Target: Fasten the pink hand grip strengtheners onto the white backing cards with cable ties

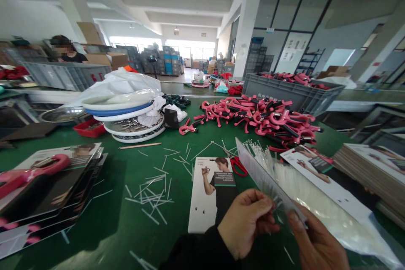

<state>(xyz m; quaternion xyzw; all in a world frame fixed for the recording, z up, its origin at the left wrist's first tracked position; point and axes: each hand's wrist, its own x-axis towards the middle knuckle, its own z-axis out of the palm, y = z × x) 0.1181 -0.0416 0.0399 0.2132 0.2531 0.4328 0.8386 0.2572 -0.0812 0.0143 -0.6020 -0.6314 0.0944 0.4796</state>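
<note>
My right hand [318, 242] grips the lower edge of a packaging card [261, 168], thumb on one face, and holds it upright, nearly edge-on to me. My left hand [248, 221] is closed in a pinch beside the card, on a thin white cable tie [277, 203] that is partly hidden by the fingers. Under the left wrist, a printed card [202, 194] with two small holes lies flat on the green table [126, 236]. Just right of my hands, a clear bag [316, 190] of white cable ties lies open, its tie ends fanned out.
Loose tie pieces [152, 194] and red-handled scissors [237, 166] lie mid-table. Pink-and-black hand grips [265, 118] form a heap before a grey crate [294, 95]. Mounted cards [53, 185] are stacked left, plain ones [373, 168] right. Stacked round trays [120, 109] stand behind. A person [68, 50] sits far left.
</note>
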